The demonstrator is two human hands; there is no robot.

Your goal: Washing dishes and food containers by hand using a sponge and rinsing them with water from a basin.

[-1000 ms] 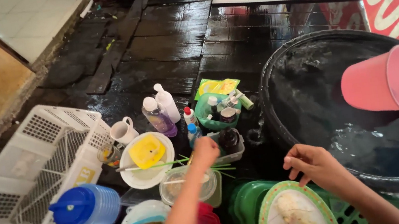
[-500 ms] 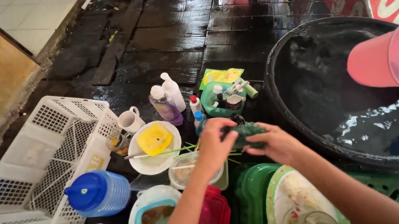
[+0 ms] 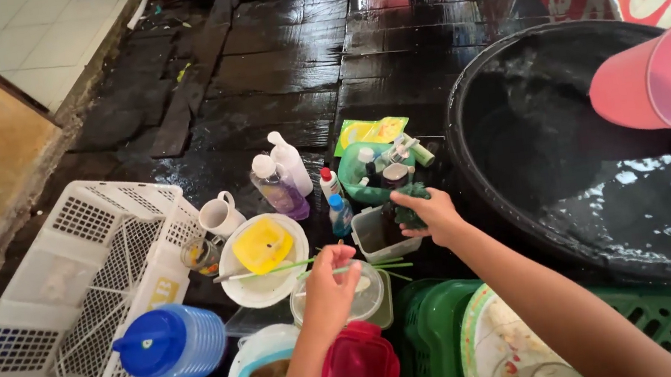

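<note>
Green scouring pad (image 3: 412,204): gripped in the right hand, held just above a small clear tub, beside the black basin's near-left rim.
Right hand (image 3: 434,214): fingers are curled round the pad, thumb on top; the fist is closed on it and the arm is stretched forward from the lower right.
Left hand (image 3: 329,280): loosely cupped, fingers half bent, palm down; it is held over a round clear lidded container, and whether it touches the lid cannot be told. Nothing is seen gripped in it.
Clear lidded container (image 3: 368,301): set on the wet floor under the left hand, with thin green straws (image 3: 277,268) lying across towards it.
Small clear tub (image 3: 374,235): placed directly beneath the pad, just in front of a green bowl (image 3: 349,176) filled with small bottles.
White plate (image 3: 266,284): laid left of the left hand, with a yellow square dish (image 3: 259,248) on it.
Black basin (image 3: 465,124): filled with water, right of the right hand; a pink dipper (image 3: 667,84) is seen at its far right side.
Bottles (image 3: 282,178): a white one and a purple one are stood upright behind the plate, near a white mug (image 3: 220,215).
White basket (image 3: 64,293): tipped on the floor at far left, with a blue-lidded jar (image 3: 168,344) just beside it.
Red container (image 3: 358,375): seen under the left forearm, next to stacked green trays (image 3: 425,341).
</note>
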